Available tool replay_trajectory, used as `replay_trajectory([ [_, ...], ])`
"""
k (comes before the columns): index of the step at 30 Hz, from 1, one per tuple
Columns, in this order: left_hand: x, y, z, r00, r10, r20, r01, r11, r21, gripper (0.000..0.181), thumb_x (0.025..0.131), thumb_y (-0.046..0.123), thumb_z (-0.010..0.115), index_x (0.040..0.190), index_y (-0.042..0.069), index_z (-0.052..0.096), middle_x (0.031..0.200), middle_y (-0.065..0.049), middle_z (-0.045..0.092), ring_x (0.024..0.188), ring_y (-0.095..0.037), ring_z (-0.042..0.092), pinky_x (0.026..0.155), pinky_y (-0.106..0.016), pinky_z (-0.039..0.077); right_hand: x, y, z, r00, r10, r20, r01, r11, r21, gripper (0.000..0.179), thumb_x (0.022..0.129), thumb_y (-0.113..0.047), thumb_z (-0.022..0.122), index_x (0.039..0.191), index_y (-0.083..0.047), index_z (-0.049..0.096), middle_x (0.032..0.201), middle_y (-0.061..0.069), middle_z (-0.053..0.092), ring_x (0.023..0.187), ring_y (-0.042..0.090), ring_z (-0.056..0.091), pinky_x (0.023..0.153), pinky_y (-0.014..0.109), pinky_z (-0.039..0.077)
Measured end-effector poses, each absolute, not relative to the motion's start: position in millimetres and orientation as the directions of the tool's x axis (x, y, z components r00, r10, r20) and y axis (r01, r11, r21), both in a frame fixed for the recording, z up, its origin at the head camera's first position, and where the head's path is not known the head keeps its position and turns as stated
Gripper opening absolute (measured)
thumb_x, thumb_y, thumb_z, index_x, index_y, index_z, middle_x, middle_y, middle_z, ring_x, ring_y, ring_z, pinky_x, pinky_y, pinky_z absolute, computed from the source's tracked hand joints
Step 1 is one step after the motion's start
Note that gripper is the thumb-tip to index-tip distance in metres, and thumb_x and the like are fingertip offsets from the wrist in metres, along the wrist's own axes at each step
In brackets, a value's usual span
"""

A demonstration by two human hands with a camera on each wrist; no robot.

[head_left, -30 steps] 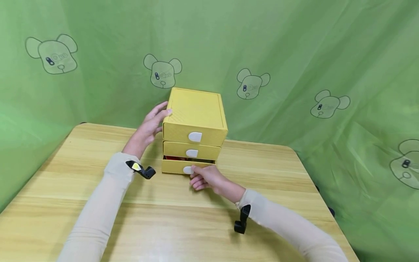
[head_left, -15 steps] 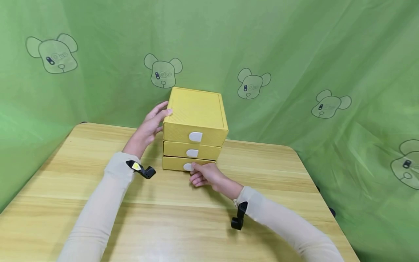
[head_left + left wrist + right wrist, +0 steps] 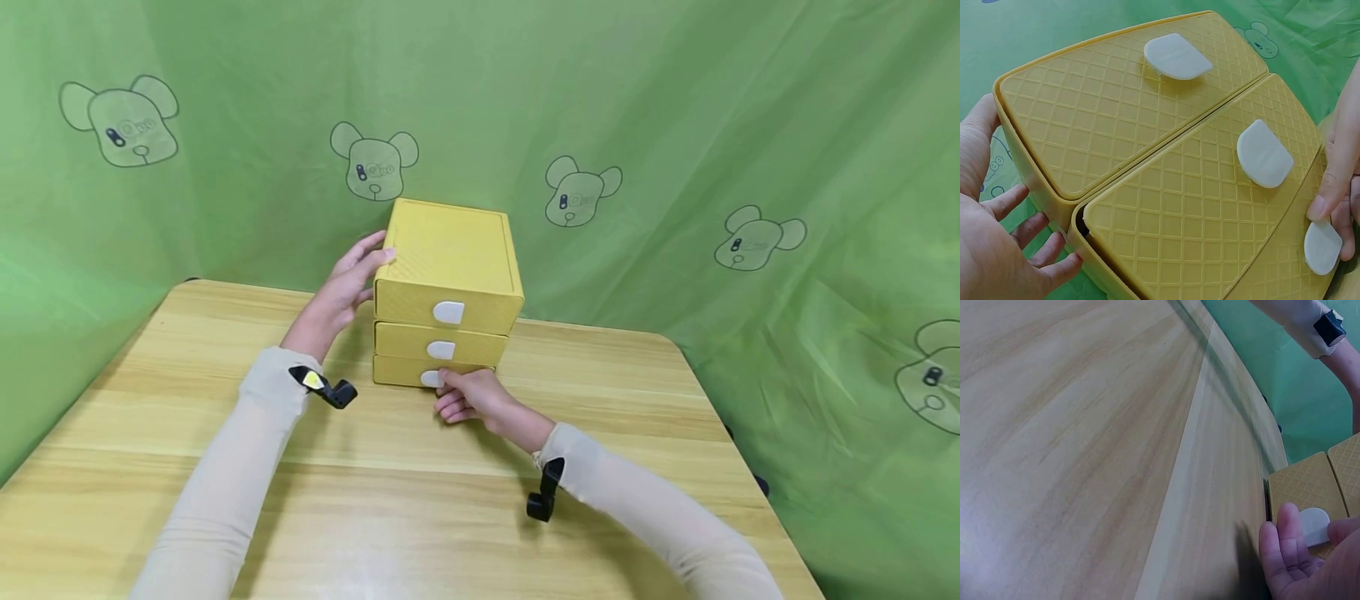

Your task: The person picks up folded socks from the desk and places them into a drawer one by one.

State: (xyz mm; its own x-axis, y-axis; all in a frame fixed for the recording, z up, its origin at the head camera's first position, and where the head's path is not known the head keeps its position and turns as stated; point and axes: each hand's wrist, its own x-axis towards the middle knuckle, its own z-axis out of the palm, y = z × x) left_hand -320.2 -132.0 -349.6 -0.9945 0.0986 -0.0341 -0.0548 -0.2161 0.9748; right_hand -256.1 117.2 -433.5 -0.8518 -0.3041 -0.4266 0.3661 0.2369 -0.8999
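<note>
A yellow three-drawer storage box [image 3: 450, 246] stands at the back of the table, each drawer front bearing a white tab handle. My left hand [image 3: 341, 290] rests on the box's left side, thumb at the top edge and the other fingers spread along the wall. With the right hand [image 3: 480, 400] I pinch the handle [image 3: 1324, 247] of the bottom drawer [image 3: 397, 372], thumb on the tab. That drawer sits nearly flush under the middle drawer [image 3: 401, 340]. In the left wrist view a narrow dark gap shows at the middle drawer's left edge. The drawers' contents are hidden.
The box stands on a light wooden table [image 3: 360, 517]. Behind and beside it hangs a green curtain [image 3: 660, 108] printed with bear heads. Black wrist cameras sit on both sleeves, the right one [image 3: 543, 496] low over the tabletop.
The bottom drawer, pulled out a little with red contents showing, has slid back into the box. My right hand moved away from me with it; the left hand stayed in place.
</note>
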Motion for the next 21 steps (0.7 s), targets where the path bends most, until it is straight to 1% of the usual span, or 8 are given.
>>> replay_trajectory([
  [4,-321.4,-132.7,-350.6,-0.994,0.1,-0.04,-0.06,-0.21,0.976,0.071,0.097,0.033,0.065,0.16,0.032,0.032,0.163,-0.004,0.037,0.13,-0.021,0.051,0.112,-0.038,0.042,-256.6,117.0,-434.1,-0.853,-0.3,-0.426,0.367,0.236,-0.9,0.048,0.105,-0.032,0.057,0.112,0.015,0.064,0.069,0.004,0.073,0.056,0.008,0.068,0.059,0.024,0.06],
  [7,-322.1,-133.6,-351.2,-0.994,0.1,-0.043,-0.064,-0.208,0.976,0.072,0.097,0.034,0.065,0.16,0.033,0.032,0.164,-0.004,0.035,0.133,-0.024,0.049,0.116,-0.04,0.04,-256.9,116.7,-434.0,-0.853,-0.301,-0.427,0.363,0.246,-0.899,0.048,0.104,-0.032,0.057,0.112,0.015,0.064,0.069,0.004,0.073,0.056,0.008,0.067,0.059,0.024,0.06],
  [11,-322.0,-133.8,-351.0,-0.993,0.103,-0.049,-0.07,-0.211,0.975,0.073,0.096,0.036,0.066,0.16,0.033,0.031,0.167,-0.004,0.03,0.144,-0.026,0.042,0.119,-0.043,0.036,-257.9,117.3,-434.1,-0.851,-0.312,-0.422,0.342,0.28,-0.897,0.048,0.105,-0.032,0.056,0.113,0.014,0.065,0.072,0.006,0.074,0.056,0.009,0.067,0.06,0.025,0.061],
  [15,-319.8,-132.7,-352.0,-0.993,0.098,-0.061,-0.084,-0.243,0.966,0.075,0.096,0.037,0.069,0.16,0.031,0.031,0.168,-0.002,0.027,0.151,-0.024,0.033,0.123,-0.045,0.032,-257.9,119.1,-434.4,-0.858,-0.32,-0.403,0.288,0.351,-0.891,0.048,0.104,-0.033,0.057,0.113,0.013,0.068,0.077,0.013,0.076,0.056,0.01,0.067,0.062,0.029,0.062],
  [18,-315.6,-132.1,-353.2,-0.996,0.068,-0.063,-0.079,-0.255,0.964,0.072,0.096,0.038,0.069,0.159,0.029,0.035,0.167,-0.002,0.031,0.153,-0.023,0.031,0.124,-0.046,0.03,-256.3,119.9,-430.7,-0.879,-0.328,-0.346,0.185,0.435,-0.881,0.046,0.104,-0.032,0.059,0.109,0.012,0.071,0.082,0.019,0.077,0.057,0.012,0.068,0.063,0.031,0.063],
  [19,-313.3,-131.9,-353.4,-0.997,0.053,-0.056,-0.068,-0.247,0.967,0.071,0.097,0.039,0.068,0.159,0.028,0.036,0.167,-0.002,0.032,0.153,-0.023,0.031,0.125,-0.046,0.029,-255.3,120.3,-428.3,-0.89,-0.336,-0.309,0.128,0.465,-0.876,0.044,0.103,-0.031,0.059,0.108,0.012,0.072,0.083,0.021,0.076,0.058,0.015,0.069,0.064,0.032,0.062],
  [21,-308.3,-131.5,-355.2,-1.0,-0.002,-0.031,-0.03,-0.21,0.977,0.066,0.098,0.04,0.067,0.157,0.024,0.041,0.163,-0.003,0.039,0.15,-0.022,0.036,0.123,-0.045,0.033,-253.2,121.5,-422.4,-0.91,-0.359,-0.208,-0.01,0.521,-0.853,0.04,0.103,-0.029,0.06,0.106,0.009,0.074,0.085,0.023,0.076,0.062,0.021,0.071,0.063,0.032,0.061],
])
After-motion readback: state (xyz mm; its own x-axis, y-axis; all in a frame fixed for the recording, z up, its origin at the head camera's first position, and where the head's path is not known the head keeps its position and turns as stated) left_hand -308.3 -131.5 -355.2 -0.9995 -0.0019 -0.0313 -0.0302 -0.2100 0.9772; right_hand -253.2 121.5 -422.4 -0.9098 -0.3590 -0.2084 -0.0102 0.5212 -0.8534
